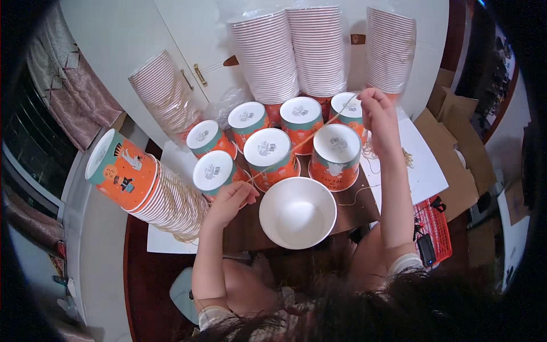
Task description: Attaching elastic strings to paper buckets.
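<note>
A thin tan cord (308,138) runs slanting between my hands, over the paper buckets. My left hand (230,203) pinches its lower end close to the table's front. Farther off and higher, my right hand (378,114) grips the other end with closed fingers. An open paper bucket (298,213) with a white inside faces up between my forearms. Behind it stand several upside-down orange and teal paper buckets, among them a middle one (266,149) and a right one (337,149), white bases upward.
Tall stacks of wrapped paper buckets (265,54) line the back by white cabinet doors (125,34). A leaning stack (165,194) draped with cords stands at left. Loose cords (370,157) lie at right, near cardboard boxes (456,142) and a red basket (436,228).
</note>
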Demonstrator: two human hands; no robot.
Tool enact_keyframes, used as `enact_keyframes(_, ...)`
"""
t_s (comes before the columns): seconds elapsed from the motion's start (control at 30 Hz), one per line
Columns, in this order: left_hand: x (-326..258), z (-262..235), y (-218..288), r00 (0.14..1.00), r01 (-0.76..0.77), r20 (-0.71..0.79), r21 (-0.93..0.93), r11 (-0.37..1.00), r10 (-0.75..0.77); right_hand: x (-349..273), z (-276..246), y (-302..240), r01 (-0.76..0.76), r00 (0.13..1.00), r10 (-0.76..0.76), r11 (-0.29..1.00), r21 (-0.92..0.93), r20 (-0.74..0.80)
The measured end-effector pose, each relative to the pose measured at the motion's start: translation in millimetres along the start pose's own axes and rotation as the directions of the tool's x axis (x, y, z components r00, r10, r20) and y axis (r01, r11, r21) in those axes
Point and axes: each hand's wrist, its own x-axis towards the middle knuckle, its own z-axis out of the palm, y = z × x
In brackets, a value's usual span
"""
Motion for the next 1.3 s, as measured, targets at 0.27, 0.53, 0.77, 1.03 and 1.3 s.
enact_keyframes(0.27, -9, 38, 7, 0.977, -0.197, 0.051, 0.581, 0.79, 0.206, -49, 45, 24, 0.448, 0.676, 0.007, 0.79, -0.419, 0.737)
enact_keyframes(0.53, -17, 51, 9, 0.943, -0.19, 0.025, 0.858, 0.478, 0.331, -76, 65, 73, 0.24, 0.466, 0.365, 0.825, -0.512, 0.806)
enact_keyframes(0.77, -25, 45, 6, 0.937, -0.226, 0.104, 0.908, 0.353, 0.334, -77, 70, 73, 0.1, 0.313, 0.487, 0.837, -0.538, 0.815)
enact_keyframes(1.03, -30, 24, -1, 0.979, -0.191, 0.074, 0.646, 0.739, 0.189, -80, 67, 84, -0.05, 0.303, 0.517, 0.848, -0.528, 0.801)
enact_keyframes(1.3, -26, 16, -27, 0.956, 0.27, 0.069, 0.174, 0.947, -0.285, -100, 71, 95, 0.372, 0.413, 0.434, 0.722, -0.583, 0.801)
